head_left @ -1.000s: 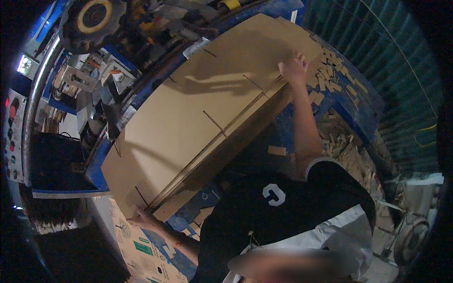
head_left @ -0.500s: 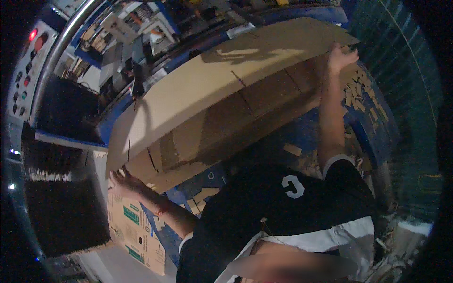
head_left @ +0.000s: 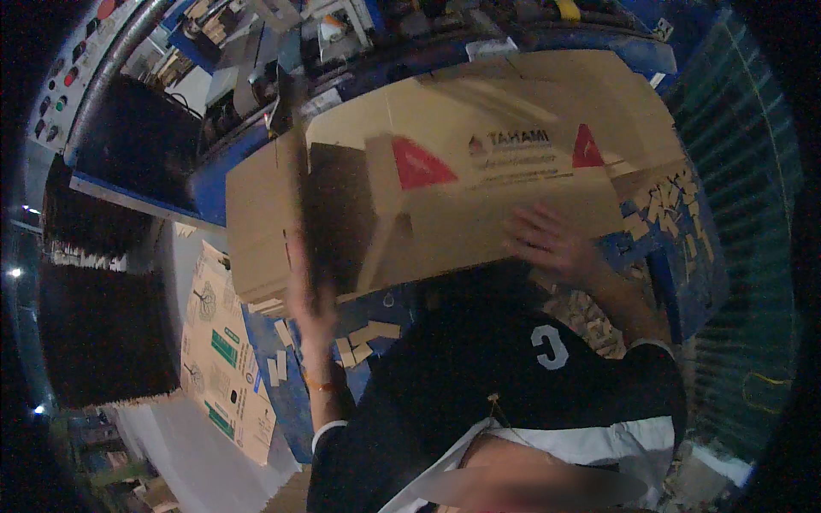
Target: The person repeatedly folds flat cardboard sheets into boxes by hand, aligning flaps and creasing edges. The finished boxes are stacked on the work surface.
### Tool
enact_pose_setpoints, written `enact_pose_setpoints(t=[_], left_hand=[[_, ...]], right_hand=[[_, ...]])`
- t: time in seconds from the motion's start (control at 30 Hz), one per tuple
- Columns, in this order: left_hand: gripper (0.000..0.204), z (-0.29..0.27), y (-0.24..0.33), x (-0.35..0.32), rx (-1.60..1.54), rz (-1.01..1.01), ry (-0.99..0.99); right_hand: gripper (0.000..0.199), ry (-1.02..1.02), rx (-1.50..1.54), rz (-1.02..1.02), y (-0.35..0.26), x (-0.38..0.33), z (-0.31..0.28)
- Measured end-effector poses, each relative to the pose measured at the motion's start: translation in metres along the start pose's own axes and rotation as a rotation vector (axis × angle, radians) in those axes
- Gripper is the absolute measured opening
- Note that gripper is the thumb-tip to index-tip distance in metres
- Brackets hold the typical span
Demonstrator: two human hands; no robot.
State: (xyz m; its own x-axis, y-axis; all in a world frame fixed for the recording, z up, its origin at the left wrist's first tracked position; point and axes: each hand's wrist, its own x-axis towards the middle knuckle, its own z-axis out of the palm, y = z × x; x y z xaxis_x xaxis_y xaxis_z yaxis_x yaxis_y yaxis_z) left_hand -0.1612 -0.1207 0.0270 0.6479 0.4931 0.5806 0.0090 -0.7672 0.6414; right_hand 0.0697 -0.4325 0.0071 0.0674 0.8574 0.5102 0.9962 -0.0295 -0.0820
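A large flattened brown cardboard sheet (head_left: 479, 179) with red triangles and dark print on its face stands tilted up in front of me, over a blue machine table (head_left: 214, 179). My left hand (head_left: 312, 299), blurred by motion, grips its lower left edge. My right hand (head_left: 547, 244) presses with spread fingers against the lower right part of the sheet. My dark shirt with a white mark (head_left: 547, 346) fills the lower middle of the view.
Cardboard offcuts (head_left: 663, 209) litter the blue table at right and lie below the sheet (head_left: 368, 338). A printed flat carton (head_left: 227, 368) lies on the floor at left beside dark stacks (head_left: 103, 333). A control panel (head_left: 51, 111) sits top left; green mesh (head_left: 744, 214) is at right.
The sheet has swung up from lying flat on the table to standing with its printed face toward me. Both hands have come closer together along its lower edge.
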Motion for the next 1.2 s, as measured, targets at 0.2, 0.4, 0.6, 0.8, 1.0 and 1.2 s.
enact_pose_setpoints(t=[0.2,0.4,0.6,0.8,1.0,1.2], left_hand=[[0.055,0.034,0.005,0.008,0.501,0.289,-0.642],[0.056,0.029,0.01,0.02,0.452,0.322,-0.706],[0.056,0.03,-0.03,0.081,0.259,0.253,-0.307],[0.059,0.083,-0.094,0.171,0.348,0.215,-0.188],[0.08,0.13,-0.074,0.191,0.63,0.131,0.022],[0.082,0.06,-0.072,0.104,0.463,0.119,0.321]], right_hand=[[0.036,-0.169,-0.007,-0.032,0.001,0.009,0.019],[0.036,-0.112,-0.138,-0.137,0.012,0.014,0.021],[0.031,-0.042,-0.027,-0.12,0.071,0.083,0.038],[0.034,-0.197,0.206,0.126,0.159,0.157,0.098],[0.044,-0.269,-0.196,0.619,0.211,0.232,0.162],[0.064,-0.035,-0.085,0.695,0.19,0.184,0.128]])
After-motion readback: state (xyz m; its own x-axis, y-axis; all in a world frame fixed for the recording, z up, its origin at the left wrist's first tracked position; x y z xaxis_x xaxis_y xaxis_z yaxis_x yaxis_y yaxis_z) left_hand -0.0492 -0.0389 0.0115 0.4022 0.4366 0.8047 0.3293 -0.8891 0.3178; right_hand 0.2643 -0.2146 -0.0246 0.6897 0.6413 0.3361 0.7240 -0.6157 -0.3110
